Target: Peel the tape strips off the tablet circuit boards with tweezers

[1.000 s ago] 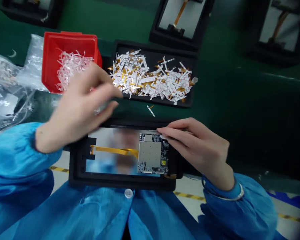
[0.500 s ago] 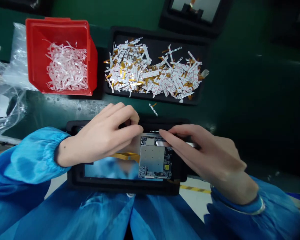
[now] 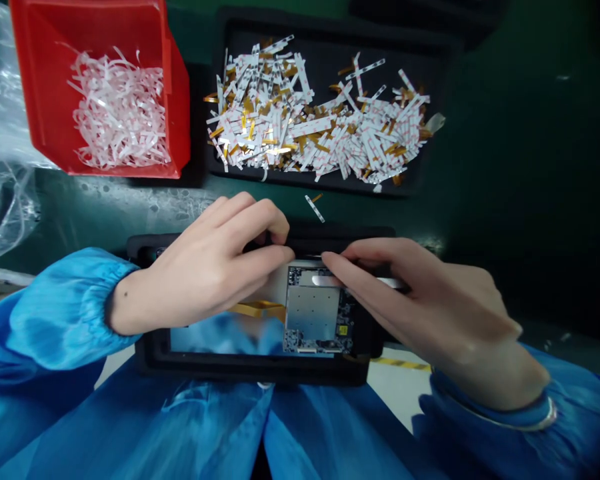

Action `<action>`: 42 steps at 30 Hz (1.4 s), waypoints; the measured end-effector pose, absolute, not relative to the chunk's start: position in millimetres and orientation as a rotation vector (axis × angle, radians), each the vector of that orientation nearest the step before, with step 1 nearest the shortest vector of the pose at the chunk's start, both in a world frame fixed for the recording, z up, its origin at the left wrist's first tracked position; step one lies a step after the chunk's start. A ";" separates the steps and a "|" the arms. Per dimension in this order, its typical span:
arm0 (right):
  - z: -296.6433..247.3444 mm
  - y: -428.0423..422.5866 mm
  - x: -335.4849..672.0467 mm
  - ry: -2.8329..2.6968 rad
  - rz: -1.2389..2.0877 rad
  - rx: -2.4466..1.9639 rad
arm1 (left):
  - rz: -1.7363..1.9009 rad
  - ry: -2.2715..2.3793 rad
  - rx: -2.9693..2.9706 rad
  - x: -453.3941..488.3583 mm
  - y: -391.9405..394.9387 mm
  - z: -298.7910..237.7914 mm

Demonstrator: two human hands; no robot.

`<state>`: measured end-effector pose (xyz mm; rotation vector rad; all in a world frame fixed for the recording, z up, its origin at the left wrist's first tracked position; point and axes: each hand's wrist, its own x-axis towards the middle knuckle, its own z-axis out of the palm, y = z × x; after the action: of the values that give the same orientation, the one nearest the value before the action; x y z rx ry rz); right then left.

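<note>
A black tray (image 3: 250, 372) holds a mirror-like panel (image 3: 215, 335) with the circuit board (image 3: 311, 313) over its right part. A yellow ribbon (image 3: 260, 309) runs left from the board. The right hand (image 3: 420, 307), right of the board, grips a slim silvery tool (image 3: 325, 281), its tip over the board's far part. The left hand (image 3: 215, 267), left of the board, has thumb and forefinger curled close; whether they pinch anything I cannot tell. Beyond the board, a loose strip (image 3: 315, 208) lies on the bench (image 3: 505, 200); farther beyond are heaped strips (image 3: 280, 130) and, leftward, a red bin (image 3: 177, 100).
</note>
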<state>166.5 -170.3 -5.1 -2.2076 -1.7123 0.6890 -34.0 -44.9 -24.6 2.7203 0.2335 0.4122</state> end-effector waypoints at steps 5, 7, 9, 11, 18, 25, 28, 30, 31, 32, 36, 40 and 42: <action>-13.3 -170.7 171.7 -1.783 0.789 -2.144 | 0.364 0.184 2.779 -33.8 -45.1 -26.3; -15.3 -174.2 173.2 -1.762 0.745 -2.167 | 0.336 0.156 2.827 -33.9 -45.3 -27.7; -16.4 -178.2 176.2 -1.735 0.650 -2.225 | 0.330 0.138 2.861 -33.5 -45.2 -28.6; -15.8 -182.0 180.9 -1.793 0.573 -2.262 | 0.329 0.136 2.872 -32.3 -45.1 -28.8; -12.6 -188.3 195.6 -2.358 0.419 -1.971 | 0.277 0.191 2.880 -25.4 -52.1 -28.0; -14.2 -191.0 207.1 -1.744 0.805 -1.657 | 0.244 0.260 2.696 -27.0 -61.8 -26.2; -5.0 -197.2 207.3 -1.409 0.763 -1.682 | 0.200 0.266 2.639 -26.1 -64.6 -23.4; -2.6 -198.1 204.2 -1.283 0.683 -1.733 | 0.199 0.240 2.680 -22.6 -67.3 -21.6; -3.6 -196.9 202.0 -1.221 0.678 -1.748 | 0.203 0.202 2.733 -20.5 -68.8 -21.1; -6.1 -194.8 199.6 -1.144 0.701 -1.747 | 0.211 0.149 2.799 -18.5 -70.4 -20.9; -23.2 -185.6 191.9 -0.878 1.040 -1.561 | 0.265 -0.042 3.004 -15.5 -75.1 -23.2; -33.0 -186.3 189.2 -0.895 1.133 -1.464 | 0.238 -0.009 3.052 -18.0 -76.7 -24.6; -33.5 -188.1 188.4 -0.908 1.106 -1.474 | 0.234 0.012 3.064 -17.9 -77.1 -24.0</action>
<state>188.4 -188.1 -33.5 -1.4737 -0.9082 1.1063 -17.9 -77.1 -24.0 3.0640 0.0116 0.2337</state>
